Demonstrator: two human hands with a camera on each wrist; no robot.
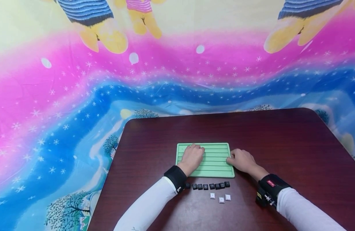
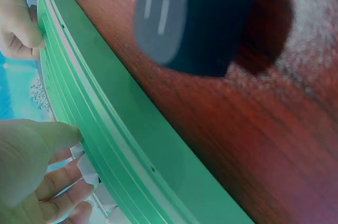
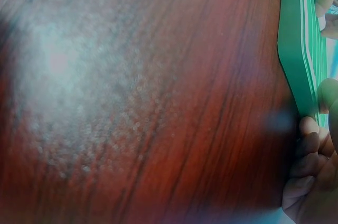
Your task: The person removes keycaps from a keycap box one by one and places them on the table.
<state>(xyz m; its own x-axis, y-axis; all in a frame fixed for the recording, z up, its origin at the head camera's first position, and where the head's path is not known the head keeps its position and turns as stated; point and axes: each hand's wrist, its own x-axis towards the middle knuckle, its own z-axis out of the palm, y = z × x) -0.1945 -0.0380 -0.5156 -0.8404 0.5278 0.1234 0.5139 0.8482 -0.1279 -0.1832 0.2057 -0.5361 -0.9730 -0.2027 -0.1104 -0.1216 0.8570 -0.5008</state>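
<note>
A pale green ridged tray [image 1: 215,165] lies on the table. My left hand [image 1: 192,158] is over its left half, fingers bent down toward the slots. In the left wrist view, the thumb and fingers pinch a small white keycap [image 2: 77,150] at the tray's surface. More white keycaps [image 2: 87,170] sit in the slots beside those fingers; in the head view the hand hides most of that spot. My right hand [image 1: 243,160] grips the tray's right edge, thumb on top and the other fingers curled against the side [image 3: 307,152].
A row of several black keycaps [image 1: 205,186] lies just in front of the tray. Closer to me are 3 loose white keycaps [image 1: 221,200]. The dark red wooden table [image 1: 154,138] has rounded far corners, with a patterned cloth [image 1: 177,73] hanging behind it.
</note>
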